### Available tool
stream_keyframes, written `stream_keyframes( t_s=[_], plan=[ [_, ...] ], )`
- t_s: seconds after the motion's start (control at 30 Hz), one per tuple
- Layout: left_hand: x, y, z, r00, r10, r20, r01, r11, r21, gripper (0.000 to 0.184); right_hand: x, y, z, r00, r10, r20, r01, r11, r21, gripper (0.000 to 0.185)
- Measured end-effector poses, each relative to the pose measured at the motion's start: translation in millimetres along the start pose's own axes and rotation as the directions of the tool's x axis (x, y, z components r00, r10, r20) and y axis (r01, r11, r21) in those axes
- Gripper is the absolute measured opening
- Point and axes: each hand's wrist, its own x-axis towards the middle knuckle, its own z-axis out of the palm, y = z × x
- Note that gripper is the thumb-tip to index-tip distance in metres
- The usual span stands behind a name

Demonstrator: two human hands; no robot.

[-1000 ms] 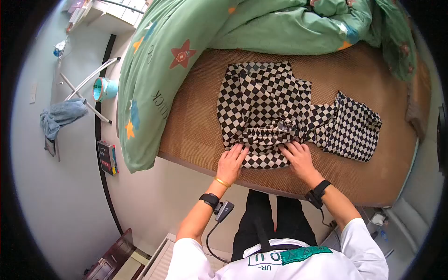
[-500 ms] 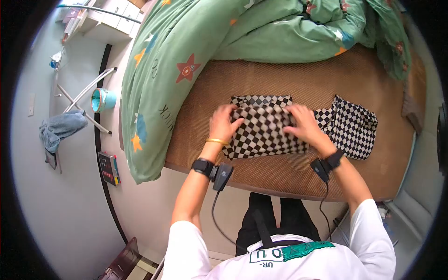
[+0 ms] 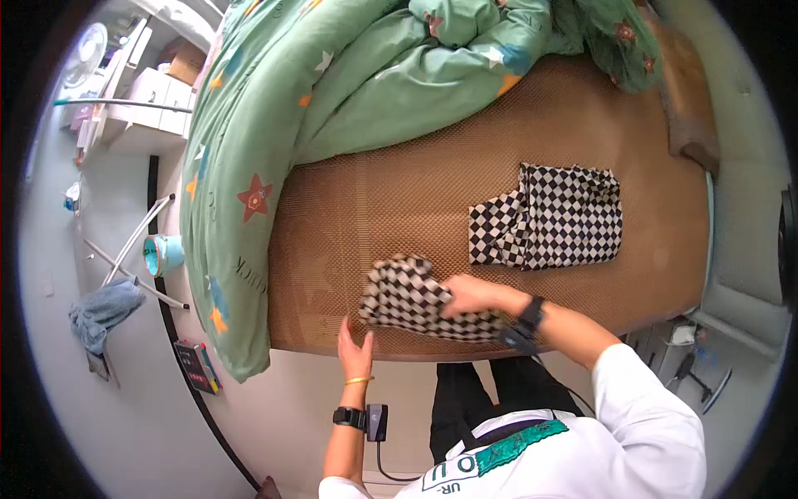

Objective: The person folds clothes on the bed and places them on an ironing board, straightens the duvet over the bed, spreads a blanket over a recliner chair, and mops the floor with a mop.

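Note:
A black-and-white checkered cloth (image 3: 403, 293), folded and slightly blurred, lies near the front edge of the bed. My right hand (image 3: 470, 296) is on its right part, fingers curled into the fabric. Just off its lower left corner is my left hand (image 3: 356, 356), with thumb and fingers apart and nothing in it. Farther back and to the right rests a second checkered garment (image 3: 572, 218), folded flat with a narrower part to its left; neither hand touches it.
A brown woven mat (image 3: 349, 208) covers the bed. A green star-patterned quilt (image 3: 249, 150) is heaped along the left and back. On the floor at left stand a turquoise bucket (image 3: 169, 254) and a rack with a denim garment (image 3: 104, 312) hanging on it.
The checkered cloth under my hands now lies nearer the front edge, smaller and apart from the other garment. My left hand has let go and moved toward me. The camera view has shifted.

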Motion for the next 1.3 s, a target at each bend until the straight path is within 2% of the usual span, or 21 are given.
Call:
stream_keyframes(
  t_s=[0.13, 0.23, 0.3, 0.37, 0.4, 0.43, 0.53, 0.63, 0.7, 0.73, 0.77, 0.8, 0.87, 0.9, 0.93, 0.97, 1.03, 1.13, 1.2, 1.23, 1.3],
  plan=[
    [-56, 12, -5, 0.991, -0.111, 0.075, 0.107, 0.993, 0.048, 0.061, -117, 18, -57, 0.998, -0.059, -0.027, 0.061, 0.995, 0.082, 0.035],
    [-88, 16, 0, 0.979, -0.162, 0.127, 0.139, 0.975, 0.175, 0.062, -171, 43, -121, 0.979, -0.027, -0.203, 0.029, 1.000, 0.007, 0.038],
    [-103, 29, -1, 0.971, -0.204, 0.124, 0.181, 0.967, 0.177, 0.063, -173, 91, -166, 0.956, 0.141, -0.256, -0.211, 0.939, -0.271, 0.042],
    [-116, 36, 1, 0.977, -0.158, 0.141, 0.128, 0.971, 0.201, 0.062, -173, 101, -194, 0.862, 0.078, -0.502, -0.392, 0.730, -0.560, 0.060],
    [-123, 39, 0, 0.978, -0.191, 0.088, 0.171, 0.964, 0.202, 0.062, -166, 118, -207, 0.827, -0.138, -0.545, -0.330, 0.665, -0.669, 0.075],
    [-129, 39, -3, 0.980, -0.158, 0.117, 0.128, 0.965, 0.230, 0.061, -161, 126, -217, 0.818, -0.165, -0.550, -0.313, 0.675, -0.668, 0.090],
    [-146, 34, -25, 0.979, -0.186, 0.080, 0.155, 0.941, 0.301, 0.060, -142, 170, -219, 0.855, -0.013, -0.519, -0.290, 0.817, -0.499, 0.112],
    [-150, 29, -55, 0.957, -0.280, 0.076, 0.244, 0.919, 0.309, 0.059, -116, 206, -205, 0.791, -0.047, -0.610, -0.275, 0.863, -0.424, 0.104],
    [-161, 23, -71, 0.939, -0.334, 0.082, 0.299, 0.911, 0.286, 0.059, -120, 178, -189, 0.722, 0.253, -0.644, -0.437, 0.888, -0.140, 0.097],
    [-165, 7, -74, 0.935, -0.345, 0.078, 0.312, 0.908, 0.278, 0.058, -112, 225, -183, 0.701, 0.224, -0.677, -0.438, 0.884, -0.161, 0.095],
    [-170, -2, -79, 0.932, -0.353, 0.082, 0.320, 0.908, 0.269, 0.056, -118, 205, -167, 0.628, 0.361, -0.689, -0.591, 0.798, -0.121, 0.095],
    [-175, 1, -83, 0.933, -0.353, 0.071, 0.322, 0.906, 0.275, 0.056, -117, 301, -162, 0.721, 0.251, -0.645, -0.334, 0.942, -0.007, 0.090],
    [-180, -8, -99, 0.898, -0.425, 0.114, 0.381, 0.881, 0.280, 0.052, -125, 258, -124, 0.629, 0.533, -0.565, -0.553, 0.818, 0.157, 0.071],
    [-185, -21, -104, 0.901, -0.422, 0.102, 0.384, 0.884, 0.267, 0.052, -128, 254, -111, 0.682, 0.587, -0.437, -0.529, 0.808, 0.259, 0.056],
    [-192, -41, -105, 0.923, -0.369, 0.108, 0.344, 0.918, 0.197, 0.050, -129, 219, -91, 0.562, 0.684, -0.464, -0.654, 0.712, 0.257, 0.041],
    [-201, -60, -107, 0.943, -0.313, 0.111, 0.299, 0.946, 0.124, 0.047, -134, 187, -66, 0.554, 0.736, -0.388, -0.590, 0.676, 0.441, 0.029],
    [-223, -94, -124, 0.947, -0.292, 0.133, 0.282, 0.955, 0.091, 0.045, -135, 206, -30, 0.662, 0.741, -0.111, -0.499, 0.547, 0.672, 0.031],
    [-259, -165, -155, 0.943, -0.291, 0.163, 0.298, 0.955, -0.018, 0.043, -119, 146, 36, 0.738, 0.613, -0.281, -0.227, 0.618, 0.753, 0.032],
    [-283, -209, -181, 0.935, -0.307, 0.179, 0.329, 0.938, -0.108, 0.043, -110, -10, 87, 0.782, 0.503, -0.369, -0.045, 0.636, 0.770, 0.035],
    [-293, -230, -200, 0.916, -0.373, 0.149, 0.377, 0.926, 0.001, 0.043, -85, -5, 90, 0.872, 0.451, -0.192, -0.067, 0.499, 0.864, 0.040],
    [-317, -261, -245, 0.886, -0.446, 0.127, 0.438, 0.894, 0.089, 0.042, -69, -95, 120, 0.764, 0.472, -0.441, 0.048, 0.639, 0.768, 0.044]
  ],
)
